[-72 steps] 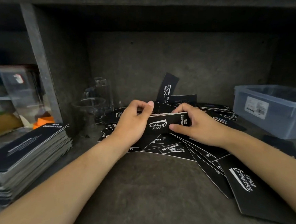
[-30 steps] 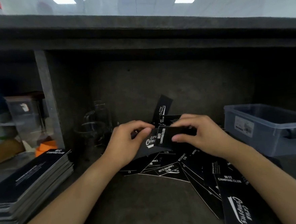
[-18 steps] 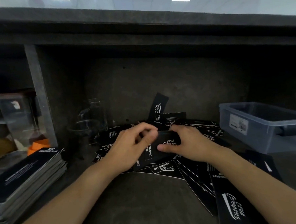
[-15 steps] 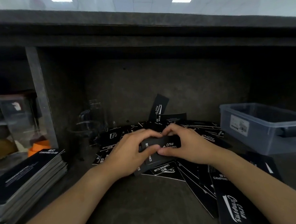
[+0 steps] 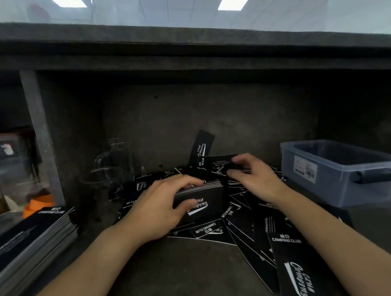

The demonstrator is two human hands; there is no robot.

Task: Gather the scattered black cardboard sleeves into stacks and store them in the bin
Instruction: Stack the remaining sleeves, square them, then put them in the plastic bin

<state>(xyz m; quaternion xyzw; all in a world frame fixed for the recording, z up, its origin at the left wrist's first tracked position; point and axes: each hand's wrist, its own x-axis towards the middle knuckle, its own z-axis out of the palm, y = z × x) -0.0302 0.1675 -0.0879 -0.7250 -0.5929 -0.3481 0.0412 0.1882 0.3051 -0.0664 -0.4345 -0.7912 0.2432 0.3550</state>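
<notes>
**Sleeves being gathered in both grips, bin waiting at the right**

The left grip point(image 5: 161, 208) is curling round a small stack point(image 5: 205, 200) of black sleeves at the centre of the frame, fingers over the top edge and thumb on the near face. The stack is standing on its long edge, its layered grey edges showing along the top and a white script logo reading upside down on the front.

Just above and to the right, the right grip point(image 5: 254, 178) is pinching the right end of a single sleeve point(image 5: 216, 166) between fingers and thumb. This hand is blurring, so the exact finger placement is hard to read.

The loose sleeves point(image 5: 248, 215) are lying fanned and overlapping on the bench point(image 5: 176, 278), spreading from the centre toward the lower right. They are flat matte black strips with thin pale edges and white print, some reading "CAMPING CLUB". One leaning sleeve point(image 5: 201, 145) is propping against the back wall.

A tall stack point(image 5: 30, 242) of the same sleeves is sitting at the lower left. The bin point(image 5: 326, 185), a translucent bluish tub with a white label and a dark handle, is resting at the right of the frame, apart from both grips. A glass mug point(image 5: 104, 184) is standing left of centre.
</notes>
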